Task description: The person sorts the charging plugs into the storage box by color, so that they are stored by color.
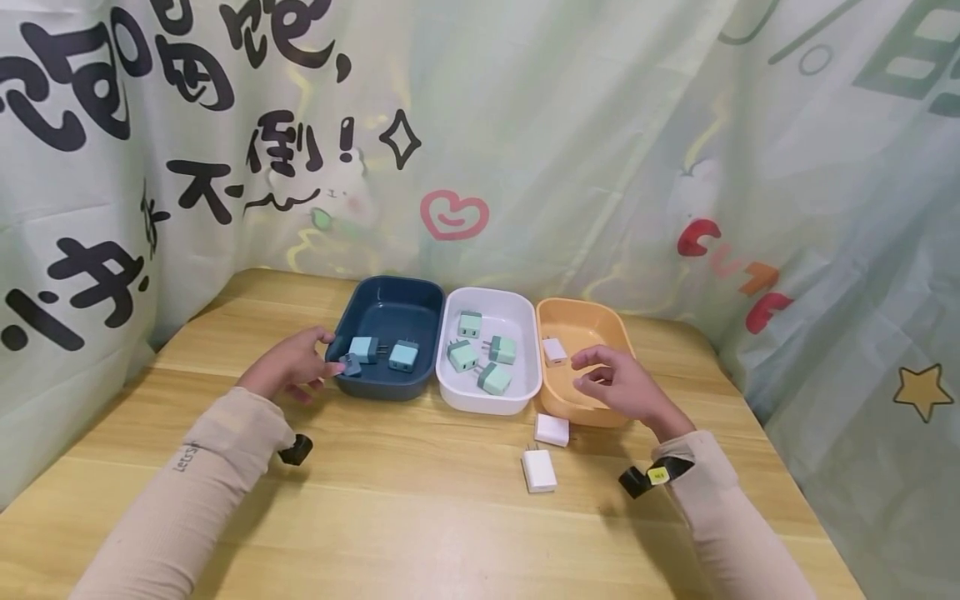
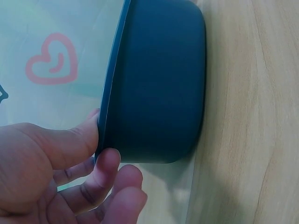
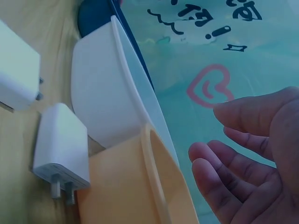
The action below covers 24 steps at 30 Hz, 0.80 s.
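Observation:
My left hand (image 1: 300,362) is at the front left corner of the dark blue bin (image 1: 388,387), thumb and fingers spread, fingertips right at the rim. A small blue charger (image 1: 350,364) shows blurred beside the thumb tip in the head view; the wall hides it in the left wrist view. Two light blue chargers (image 1: 403,356) lie in that bin. Over the orange bin (image 1: 585,408), my right hand (image 1: 618,379) has thumb and fingers apart with nothing between them. A white charger (image 1: 554,352) is inside this bin, left of the fingertips.
Between these bins stands a white bin (image 1: 487,404) holding several green chargers (image 1: 495,379). Two white chargers lie on the wooden table: one (image 1: 551,430) by the orange bin's front, another (image 1: 538,471) nearer. A printed curtain (image 1: 570,167) hangs behind and along both sides.

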Each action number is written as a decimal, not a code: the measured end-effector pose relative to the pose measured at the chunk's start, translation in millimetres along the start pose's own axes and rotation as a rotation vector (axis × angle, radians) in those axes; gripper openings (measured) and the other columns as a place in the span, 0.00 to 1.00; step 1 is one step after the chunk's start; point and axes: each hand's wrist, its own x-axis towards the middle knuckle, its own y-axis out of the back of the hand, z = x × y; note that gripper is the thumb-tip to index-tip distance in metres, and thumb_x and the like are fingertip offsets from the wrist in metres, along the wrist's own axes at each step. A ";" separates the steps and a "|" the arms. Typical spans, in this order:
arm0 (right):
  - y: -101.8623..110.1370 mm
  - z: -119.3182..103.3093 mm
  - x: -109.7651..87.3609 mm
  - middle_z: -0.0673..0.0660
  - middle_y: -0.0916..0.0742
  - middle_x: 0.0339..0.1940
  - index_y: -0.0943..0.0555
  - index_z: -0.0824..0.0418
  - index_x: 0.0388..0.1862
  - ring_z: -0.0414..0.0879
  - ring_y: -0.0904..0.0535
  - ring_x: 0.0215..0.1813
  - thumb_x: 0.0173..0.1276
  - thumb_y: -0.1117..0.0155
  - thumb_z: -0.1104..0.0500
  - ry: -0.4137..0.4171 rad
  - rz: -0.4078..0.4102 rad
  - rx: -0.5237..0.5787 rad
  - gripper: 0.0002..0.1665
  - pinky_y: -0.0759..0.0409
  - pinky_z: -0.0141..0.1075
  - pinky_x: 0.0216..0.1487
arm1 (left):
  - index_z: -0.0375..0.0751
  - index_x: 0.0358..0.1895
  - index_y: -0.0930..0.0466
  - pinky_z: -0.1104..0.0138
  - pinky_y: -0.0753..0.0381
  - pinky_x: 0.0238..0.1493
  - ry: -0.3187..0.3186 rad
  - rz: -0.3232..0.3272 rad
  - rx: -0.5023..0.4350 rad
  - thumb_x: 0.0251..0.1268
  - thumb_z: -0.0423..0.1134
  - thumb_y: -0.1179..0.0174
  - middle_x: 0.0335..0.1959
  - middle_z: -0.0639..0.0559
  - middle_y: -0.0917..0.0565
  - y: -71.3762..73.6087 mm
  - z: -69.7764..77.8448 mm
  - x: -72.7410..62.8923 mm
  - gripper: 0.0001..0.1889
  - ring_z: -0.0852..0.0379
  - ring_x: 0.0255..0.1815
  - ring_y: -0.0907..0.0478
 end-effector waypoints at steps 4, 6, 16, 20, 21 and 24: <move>-3.2 -0.1 -8.2 0.66 0.19 0.46 0.24 0.70 0.49 0.53 0.18 0.40 0.64 0.33 0.67 0.018 0.002 -0.025 0.16 0.18 0.34 0.40 | 0.35 0.71 0.51 0.56 0.16 0.31 0.005 -0.001 -0.002 0.69 0.36 0.40 0.42 0.38 0.31 -0.4 1.1 -0.2 0.35 0.46 0.36 0.24; -4.7 1.1 -11.9 0.66 0.18 0.46 0.23 0.70 0.48 0.51 0.18 0.39 0.64 0.33 0.67 0.029 0.001 -0.032 0.15 0.18 0.35 0.40 | 0.35 0.71 0.51 0.56 0.16 0.31 0.009 0.000 -0.002 0.69 0.36 0.40 0.42 0.38 0.31 0.1 1.0 0.1 0.35 0.46 0.37 0.24; -10.3 2.7 -32.7 0.63 0.18 0.44 0.23 0.69 0.48 0.50 0.18 0.39 0.64 0.33 0.67 0.050 0.000 -0.026 0.15 0.19 0.35 0.41 | 0.35 0.70 0.50 0.56 0.16 0.31 0.009 0.002 -0.001 0.68 0.36 0.39 0.40 0.38 0.30 -0.6 0.4 0.3 0.35 0.46 0.37 0.25; -11.2 4.3 -38.7 0.63 0.17 0.45 0.23 0.69 0.48 0.49 0.17 0.40 0.64 0.33 0.66 0.051 -0.029 -0.021 0.15 0.19 0.35 0.42 | 0.35 0.70 0.50 0.56 0.16 0.31 0.011 0.000 -0.005 0.68 0.36 0.39 0.40 0.39 0.30 -1.1 0.5 0.0 0.34 0.46 0.37 0.25; -11.3 4.7 -39.7 0.64 0.17 0.45 0.23 0.69 0.49 0.50 0.17 0.41 0.65 0.33 0.67 0.055 -0.044 -0.020 0.15 0.18 0.35 0.42 | 0.35 0.70 0.50 0.56 0.16 0.31 0.010 0.000 -0.005 0.68 0.36 0.39 0.40 0.39 0.30 -1.0 0.6 0.1 0.34 0.46 0.37 0.25; -12.0 6.6 -41.8 0.66 0.18 0.47 0.24 0.71 0.51 0.54 0.17 0.44 0.65 0.34 0.67 0.070 -0.110 -0.002 0.17 0.18 0.35 0.44 | 0.35 0.70 0.50 0.56 0.16 0.31 0.013 -0.001 -0.005 0.68 0.36 0.39 0.41 0.38 0.30 -0.3 0.3 0.8 0.35 0.46 0.36 0.25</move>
